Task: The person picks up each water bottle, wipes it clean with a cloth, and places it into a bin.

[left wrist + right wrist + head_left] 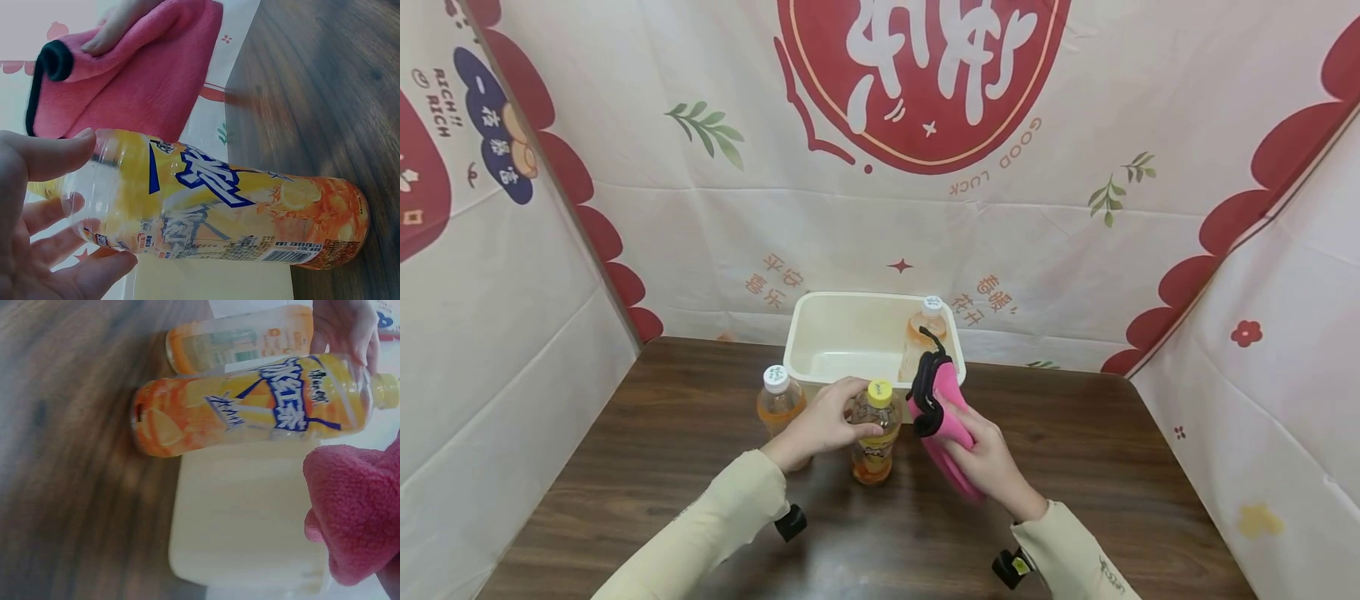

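Note:
My left hand grips the upper part of a yellow-capped iced tea bottle, its thumb on one side and fingers on the other. The bottle stands upright on the table, its yellow and orange label plain in the left wrist view. In my right hand is a folded pink towel with a black edge and a black loop. The towel is just right of the bottle, overlapping the bin's front right corner in the head view. Behind my left hand stands a white-capped bottle of orange drink.
A cream plastic bin sits at the back of the brown wooden table. Inside it, at the right end, is another white-capped bottle. Printed white cloth walls off the back and both sides.

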{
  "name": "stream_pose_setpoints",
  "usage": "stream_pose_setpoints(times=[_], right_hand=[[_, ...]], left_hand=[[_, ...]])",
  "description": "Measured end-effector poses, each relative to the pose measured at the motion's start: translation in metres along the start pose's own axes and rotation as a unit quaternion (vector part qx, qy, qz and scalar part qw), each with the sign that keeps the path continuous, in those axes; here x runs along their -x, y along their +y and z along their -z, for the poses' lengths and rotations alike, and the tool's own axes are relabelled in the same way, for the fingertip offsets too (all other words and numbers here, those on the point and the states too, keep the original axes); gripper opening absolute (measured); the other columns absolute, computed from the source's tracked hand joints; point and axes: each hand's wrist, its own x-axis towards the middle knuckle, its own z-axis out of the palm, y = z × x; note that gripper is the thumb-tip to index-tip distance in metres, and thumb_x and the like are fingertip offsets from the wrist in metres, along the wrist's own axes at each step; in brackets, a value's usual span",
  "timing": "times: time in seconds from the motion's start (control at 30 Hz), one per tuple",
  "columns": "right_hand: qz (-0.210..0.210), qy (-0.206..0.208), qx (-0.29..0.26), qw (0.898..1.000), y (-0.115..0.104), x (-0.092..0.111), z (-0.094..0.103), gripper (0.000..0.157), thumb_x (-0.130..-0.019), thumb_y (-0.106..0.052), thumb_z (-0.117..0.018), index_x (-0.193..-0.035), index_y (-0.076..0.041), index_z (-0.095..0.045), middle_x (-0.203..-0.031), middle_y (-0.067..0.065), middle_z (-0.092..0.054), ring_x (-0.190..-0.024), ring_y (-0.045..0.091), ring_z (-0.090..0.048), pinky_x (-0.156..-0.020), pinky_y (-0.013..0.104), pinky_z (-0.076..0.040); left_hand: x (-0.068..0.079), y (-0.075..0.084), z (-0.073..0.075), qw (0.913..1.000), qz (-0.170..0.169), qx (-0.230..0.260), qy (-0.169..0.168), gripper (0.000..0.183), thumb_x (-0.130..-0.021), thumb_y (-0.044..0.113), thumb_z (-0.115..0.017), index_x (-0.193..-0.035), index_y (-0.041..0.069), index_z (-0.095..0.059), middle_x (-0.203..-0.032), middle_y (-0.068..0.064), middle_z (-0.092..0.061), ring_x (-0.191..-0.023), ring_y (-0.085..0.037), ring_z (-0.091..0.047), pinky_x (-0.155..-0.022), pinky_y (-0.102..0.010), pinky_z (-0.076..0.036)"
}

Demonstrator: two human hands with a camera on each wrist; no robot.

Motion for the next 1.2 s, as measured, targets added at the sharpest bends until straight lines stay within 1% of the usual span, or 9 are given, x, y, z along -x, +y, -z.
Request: stream_pose_setpoints(times=[0.1, 0.3, 0.37, 0.47, 0.67, 0.8, 0.97, 1.07, 1.2], right_hand=[[-0.006, -0.019, -0.007, 1.000, -0.005, -0.009, -0.002, 0.042, -0.066, 0.019, -0.066, -0.107, 0.012, -0.060, -0.110, 0.031, -0.056, -0.114, 0.005, -0.047, -0.092, 0.011, -0.037], [0.000, -0.047, -0.015, 0.999, -0.002, -0.014, -0.015, 0.039, -0.068, 0.016, -0.066, -0.106, 0.012, -0.060, -0.108, 0.030, -0.058, -0.110, 0.008, -0.051, -0.091, 0.010, -0.037], [0.001, -0.049, -0.019, 0.999, -0.001, -0.014, -0.020, 0.040, -0.068, 0.016, -0.066, -0.107, 0.012, -0.060, -0.108, 0.030, -0.058, -0.108, 0.008, -0.052, -0.090, 0.010, -0.037], [0.006, -0.042, -0.024, 0.999, 0.001, -0.013, -0.025, 0.041, -0.067, 0.016, -0.068, -0.107, 0.012, -0.060, -0.109, 0.031, -0.058, -0.106, 0.010, -0.053, -0.089, 0.010, -0.038], [0.014, -0.015, -0.011, 1.000, 0.006, -0.004, -0.035, 0.044, -0.064, 0.016, -0.070, -0.107, 0.011, -0.060, -0.106, 0.029, -0.060, -0.099, 0.008, -0.055, -0.085, 0.008, -0.040], [0.021, 0.007, -0.016, 1.000, 0.009, 0.002, -0.043, 0.043, -0.062, 0.018, -0.069, -0.103, 0.013, -0.060, -0.101, 0.031, -0.060, -0.099, 0.005, -0.053, -0.085, 0.008, -0.040], [0.028, 0.024, -0.028, 0.999, 0.014, 0.011, -0.049, 0.043, -0.060, 0.021, -0.066, -0.102, 0.015, -0.060, -0.101, 0.035, -0.058, -0.106, 0.001, -0.050, -0.088, 0.010, -0.040], [0.016, 0.021, -0.036, 0.999, 0.018, 0.019, -0.051, 0.041, -0.060, 0.022, -0.066, -0.100, 0.015, -0.061, -0.101, 0.036, -0.057, -0.107, 0.000, -0.049, -0.088, 0.010, -0.039], [-0.007, -0.013, -0.031, 0.999, 0.026, 0.036, -0.054, 0.037, -0.063, 0.020, -0.067, -0.099, 0.014, -0.061, -0.100, 0.032, -0.060, -0.102, 0.002, -0.053, -0.086, 0.008, -0.039]], left_hand=[[0.000, -0.001, 0.000, 1.0000, 0.004, 0.004, -0.001, 0.052, -0.073, 0.023, -0.076, -0.120, 0.012, -0.055, -0.117, -0.006, -0.057, -0.111, -0.022, -0.052, -0.092, -0.044, -0.043], [0.000, -0.001, -0.002, 0.9999, 0.010, 0.001, 0.002, 0.054, -0.073, 0.023, -0.076, -0.122, 0.015, -0.055, -0.121, -0.004, -0.057, -0.113, -0.021, -0.051, -0.095, -0.042, -0.041], [0.000, -0.002, -0.003, 0.9999, 0.010, -0.001, 0.007, 0.055, -0.072, 0.022, -0.076, -0.123, 0.015, -0.054, -0.121, -0.003, -0.057, -0.113, -0.021, -0.051, -0.095, -0.041, -0.041], [0.000, -0.003, -0.005, 0.9998, -0.006, -0.009, 0.017, 0.054, -0.072, 0.018, -0.076, -0.121, 0.011, -0.055, -0.119, -0.007, -0.058, -0.111, -0.022, -0.052, -0.093, -0.041, -0.043], [0.001, -0.005, -0.008, 0.9985, -0.037, -0.013, 0.037, 0.052, -0.071, 0.011, -0.075, -0.118, 0.004, -0.055, -0.114, -0.011, -0.058, -0.107, -0.024, -0.054, -0.091, -0.041, -0.044], [0.002, -0.006, -0.007, 0.9985, -0.036, -0.006, 0.041, 0.052, -0.071, 0.011, -0.076, -0.118, 0.004, -0.055, -0.114, -0.011, -0.058, -0.107, -0.024, -0.054, -0.090, -0.041, -0.044], [0.003, -0.006, -0.006, 0.9990, -0.021, 0.001, 0.040, 0.054, -0.071, 0.017, -0.077, -0.119, 0.007, -0.054, -0.114, -0.008, -0.058, -0.107, -0.023, -0.054, -0.091, -0.040, -0.044], [0.002, -0.007, -0.007, 0.9991, -0.021, 0.003, 0.038, 0.054, -0.071, 0.018, -0.077, -0.119, 0.007, -0.054, -0.114, -0.008, -0.058, -0.106, -0.022, -0.054, -0.090, -0.040, -0.045], [0.003, -0.008, -0.007, 0.9989, -0.028, 0.005, 0.038, 0.053, -0.071, 0.018, -0.077, -0.118, 0.006, -0.054, -0.113, -0.010, -0.058, -0.105, -0.024, -0.054, -0.089, -0.042, -0.045]])
